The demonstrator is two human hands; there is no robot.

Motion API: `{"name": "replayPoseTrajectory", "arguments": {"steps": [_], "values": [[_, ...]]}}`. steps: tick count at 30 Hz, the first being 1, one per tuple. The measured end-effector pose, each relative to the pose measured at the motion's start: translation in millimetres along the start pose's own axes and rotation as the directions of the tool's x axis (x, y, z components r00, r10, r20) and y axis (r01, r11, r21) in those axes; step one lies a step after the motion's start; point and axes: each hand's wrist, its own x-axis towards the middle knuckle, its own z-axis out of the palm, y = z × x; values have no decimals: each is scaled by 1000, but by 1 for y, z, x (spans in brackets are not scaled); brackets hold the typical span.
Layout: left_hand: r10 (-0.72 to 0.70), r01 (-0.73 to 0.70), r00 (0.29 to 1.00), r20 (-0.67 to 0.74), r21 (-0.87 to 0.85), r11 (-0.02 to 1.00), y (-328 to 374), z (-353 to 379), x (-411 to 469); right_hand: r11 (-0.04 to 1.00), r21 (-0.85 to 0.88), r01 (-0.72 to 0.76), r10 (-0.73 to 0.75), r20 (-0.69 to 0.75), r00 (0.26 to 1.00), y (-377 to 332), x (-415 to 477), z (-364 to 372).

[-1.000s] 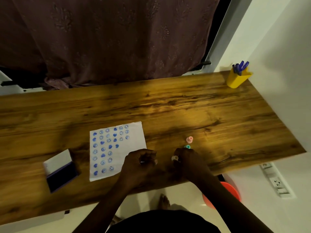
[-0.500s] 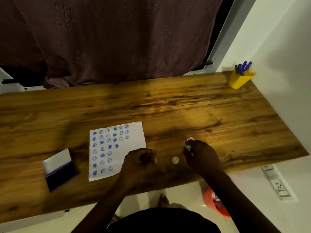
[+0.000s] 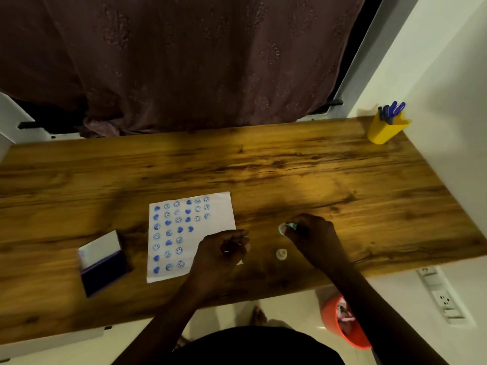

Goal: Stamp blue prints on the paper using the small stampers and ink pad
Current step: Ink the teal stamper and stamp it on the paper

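Note:
A white paper [image 3: 220, 209] with rows of blue heart and smiley prints lies on the wooden desk [image 3: 290, 167]. Left of it sits the open ink pad [image 3: 105, 271], its dark blue pad showing and its white lid [image 3: 98, 248] folded back. My left hand [image 3: 220, 255] rests curled on the paper's lower right corner, and I see nothing in it. To the right, my right hand [image 3: 313, 237] pinches a small teal stamper [image 3: 288, 227] just above the desk. A cream stamper [image 3: 281, 254] stands alone between my hands.
A yellow pen holder [image 3: 384, 130] with blue pens stands at the desk's far right corner against the white wall. A dark curtain hangs behind the desk. Below the front edge are an orange bin [image 3: 342, 327] and a power strip [image 3: 442, 299].
My right hand set the cream stamper down on the desk, moved away from me and took hold of the teal stamper. My left hand stayed on the paper's corner.

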Motion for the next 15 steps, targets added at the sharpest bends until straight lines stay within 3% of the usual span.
{"name": "replayPoseTrajectory", "arguments": {"steps": [3, 5, 9, 15], "values": [[0, 0, 1000, 3, -102, 995, 7, -5, -3, 900, 397, -178, 96, 217, 971, -35, -5, 3], [18, -22, 1000, -22, -157, 987, 10, -9, -4, 805, 528, -272, 84, 351, 932, -56, -10, 10], [28, -43, 997, -67, -234, 971, 9, -26, -9, 696, 630, -344, 40, 445, 895, -83, -15, 25], [-34, -9, 991, -127, -324, 946, 3, -51, -21, 734, 650, -196, -140, 427, 894, -97, -16, 43]]}}
